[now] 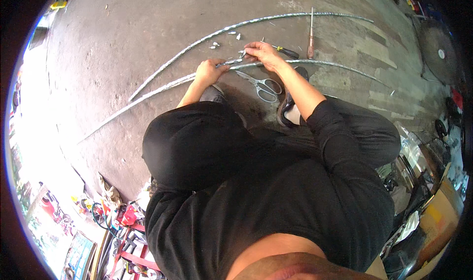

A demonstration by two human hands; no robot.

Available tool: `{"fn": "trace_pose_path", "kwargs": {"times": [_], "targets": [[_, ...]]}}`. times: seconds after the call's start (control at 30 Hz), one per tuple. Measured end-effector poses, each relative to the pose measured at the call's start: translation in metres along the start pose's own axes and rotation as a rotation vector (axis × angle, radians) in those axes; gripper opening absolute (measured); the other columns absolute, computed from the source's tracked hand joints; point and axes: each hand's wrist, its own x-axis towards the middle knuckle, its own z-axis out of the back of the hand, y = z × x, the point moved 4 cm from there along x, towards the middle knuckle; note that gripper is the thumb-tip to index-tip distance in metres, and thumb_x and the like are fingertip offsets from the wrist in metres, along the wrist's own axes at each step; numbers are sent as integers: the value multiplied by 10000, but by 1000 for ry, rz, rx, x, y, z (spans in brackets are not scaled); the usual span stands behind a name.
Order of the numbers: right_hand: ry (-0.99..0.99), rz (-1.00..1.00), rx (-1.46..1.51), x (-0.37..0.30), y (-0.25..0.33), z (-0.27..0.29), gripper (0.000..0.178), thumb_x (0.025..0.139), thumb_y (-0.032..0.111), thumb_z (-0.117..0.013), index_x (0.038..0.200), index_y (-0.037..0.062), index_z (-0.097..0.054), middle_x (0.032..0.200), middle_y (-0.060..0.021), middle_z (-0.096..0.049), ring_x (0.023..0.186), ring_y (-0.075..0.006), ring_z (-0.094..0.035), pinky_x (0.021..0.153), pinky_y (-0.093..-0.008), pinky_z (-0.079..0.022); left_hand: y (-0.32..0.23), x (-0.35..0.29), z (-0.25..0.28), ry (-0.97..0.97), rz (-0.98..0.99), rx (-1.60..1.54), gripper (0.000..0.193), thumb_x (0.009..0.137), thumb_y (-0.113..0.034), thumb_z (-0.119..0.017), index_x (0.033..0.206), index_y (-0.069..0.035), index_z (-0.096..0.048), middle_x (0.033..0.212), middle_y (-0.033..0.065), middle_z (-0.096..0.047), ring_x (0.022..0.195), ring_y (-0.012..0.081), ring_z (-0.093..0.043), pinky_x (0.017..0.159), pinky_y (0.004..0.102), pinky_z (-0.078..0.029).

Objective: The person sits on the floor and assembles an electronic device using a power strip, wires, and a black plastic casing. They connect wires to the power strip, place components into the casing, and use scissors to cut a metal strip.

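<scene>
a long, thin strip of bright metal (162, 87) is laid across the concrete floor (123, 38), bending in the wide view from lower left to the right. it is gripped near its middle by the left hand (209, 72), whose fingers are curled closed around it. just beside, the right hand (263, 53) is held above the same strip, its fingertips (246, 48) pinched narrowly on a small silvery piece (235, 60) at the strip; whether that piece is a clip or part of the strip cannot be told, as it is too small. a second metal strip (256, 21) is laid farther out, parallel to the first and apart from it. small pale scraps (215, 46) are scattered between the two strips, near the hands. a pair of metal shears (261, 85) is placed on the floor just below the right wrist, its handles toward the person. a screwdriver with a black handle (286, 51) and another with a wooden handle (310, 38) are laid to the right of the hands. the person's knees, clothed in black, are seen beneath.
</scene>
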Motion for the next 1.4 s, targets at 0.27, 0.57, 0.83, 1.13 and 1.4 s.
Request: {"fn": "trace_pose_path", "kwargs": {"times": [0.27,0.57,0.83,1.13,1.4], "targets": [[-57,36,286,-29,-20,-14,223,915,107,-674,1112,12,-632,942,-34,-665,811,-111,-627,664,-218,-508,4,5,-2,-42,-20,26,377,828,-428,-694,1064,-137,-739,874,172,-714,860,353,-689,787,416,-528],[-97,136,115,-35,-15,-14,224,888,65,-678,1098,-6,-643,922,-53,-673,794,-121,-642,722,-252,-537,-10,-1,7,-11,39,18,385,840,-434,-689,1075,-133,-737,719,124,-697,738,277,-696,737,402,-527],[-145,378,-486,-42,8,-15,247,882,97,-683,1096,-25,-667,886,-74,-704,783,-116,-657,725,-266,-535,-8,0,4,3,27,19,398,838,-446,-692,1078,-132,-738,773,150,-705,790,300,-698,771,405,-524],[-124,246,-437,-41,6,-14,269,889,177,-690,1073,-19,-681,819,-67,-699,685,-108,-639,645,-274,-533,-5,1,2,14,32,5,402,834,-416,-711,1094,-110,-729,905,169,-718,853,291,-699,790,385,-521],[-128,100,-551,-40,13,-17,325,918,322,-652,945,1,-698,712,-42,-674,646,-117,-627,581,-288,-494,0,2,0,-1,-4,31,376,841,-408,-709,1085,-124,-732,892,167,-715,842,290,-697,784,385,-523]]}}
